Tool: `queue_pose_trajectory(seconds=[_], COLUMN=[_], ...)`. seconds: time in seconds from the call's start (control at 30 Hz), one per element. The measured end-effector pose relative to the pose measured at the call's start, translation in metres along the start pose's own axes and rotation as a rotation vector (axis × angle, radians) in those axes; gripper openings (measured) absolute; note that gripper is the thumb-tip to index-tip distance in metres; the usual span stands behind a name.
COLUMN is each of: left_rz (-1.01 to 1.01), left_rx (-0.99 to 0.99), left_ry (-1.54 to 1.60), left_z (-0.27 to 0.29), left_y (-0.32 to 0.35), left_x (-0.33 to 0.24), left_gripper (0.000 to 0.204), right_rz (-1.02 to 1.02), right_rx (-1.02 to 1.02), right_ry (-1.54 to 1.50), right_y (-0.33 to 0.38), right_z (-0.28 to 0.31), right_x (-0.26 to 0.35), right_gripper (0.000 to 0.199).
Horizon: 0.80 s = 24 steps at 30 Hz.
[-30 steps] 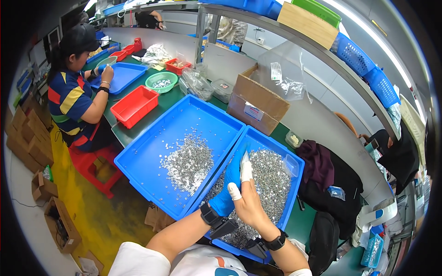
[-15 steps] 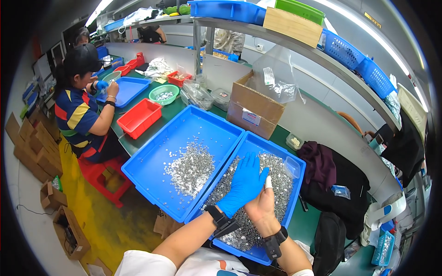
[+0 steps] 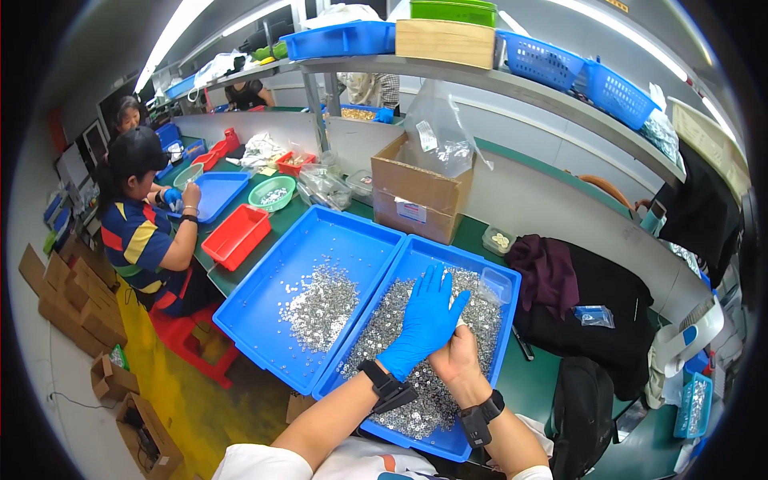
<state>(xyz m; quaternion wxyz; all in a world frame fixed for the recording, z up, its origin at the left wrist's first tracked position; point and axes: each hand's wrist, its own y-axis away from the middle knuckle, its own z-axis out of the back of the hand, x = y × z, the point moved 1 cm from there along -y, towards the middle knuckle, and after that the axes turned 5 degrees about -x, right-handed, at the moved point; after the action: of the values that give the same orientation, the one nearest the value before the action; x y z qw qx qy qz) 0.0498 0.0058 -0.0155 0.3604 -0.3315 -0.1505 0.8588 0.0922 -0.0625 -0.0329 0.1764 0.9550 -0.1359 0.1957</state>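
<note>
Currently your gloved left hand (image 3: 424, 320) spreads flat, fingers extended, overlapping your right hand (image 3: 458, 358); that one's fingers are mostly hidden, so I can't tell its grip. Beneath both, small metal rings (image 3: 478, 318) fill the blue tray (image 3: 448, 449), lower centre of frame.

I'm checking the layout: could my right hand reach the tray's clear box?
Likely yes: only metal pieces seem between the right hand and the clear box, though the left hand partly covers the right.
</note>
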Motion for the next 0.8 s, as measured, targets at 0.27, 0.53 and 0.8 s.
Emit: queue_pose_trajectory(seconds=[0.27,0.53,0.8], left_rz=[0.343,0.655,1.038], left_rx=[-0.172,-0.343,-0.081], left_ry=[0.898,1.412,1.868], left_z=[-0.014,0.010,-0.004], left_y=[-0.001,0.003,0.022], left_x=[0.037,0.017,0.024], left_gripper=[0.054,0.055,0.053], right_rz=[0.059,0.040,-0.007], right_rx=[0.041,0.058,0.020], right_ry=[-0.077,-0.165,-0.142], right_y=[-0.005,-0.002,0.006], right_z=[-0.003,-0.001,-0.004], right_x=[-0.001,0.004,0.002], right_gripper=[0.041,0.040,0.043])
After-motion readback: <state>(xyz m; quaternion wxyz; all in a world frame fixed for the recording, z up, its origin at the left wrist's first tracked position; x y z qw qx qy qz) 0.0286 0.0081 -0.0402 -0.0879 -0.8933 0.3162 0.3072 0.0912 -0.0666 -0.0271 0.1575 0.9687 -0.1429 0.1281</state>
